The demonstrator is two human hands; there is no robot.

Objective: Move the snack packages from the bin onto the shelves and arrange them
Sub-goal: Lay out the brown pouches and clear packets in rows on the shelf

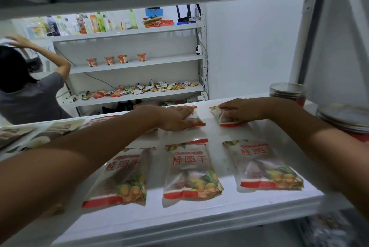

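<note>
On the white shelf [199,213] three snack packages with red lettering and a fruit picture lie flat in a front row: left [123,176], middle [191,168], right [265,164]. Behind them, near the shelf's back edge, lie two more. My left hand [175,118] rests flat with straight fingers on the back-row package [196,120]. My right hand [243,110] has bent fingers over the other back-row package [224,120], whose left end is buckled upward. No bin is in view.
Other flat packages [60,129] lie on the shelf's left part, partly behind my left arm. A lidded jar [287,93] and a second lid [343,117] stand at the right. Another person [30,97] stands beyond the shelf by a further rack [129,63] of drinks and snacks.
</note>
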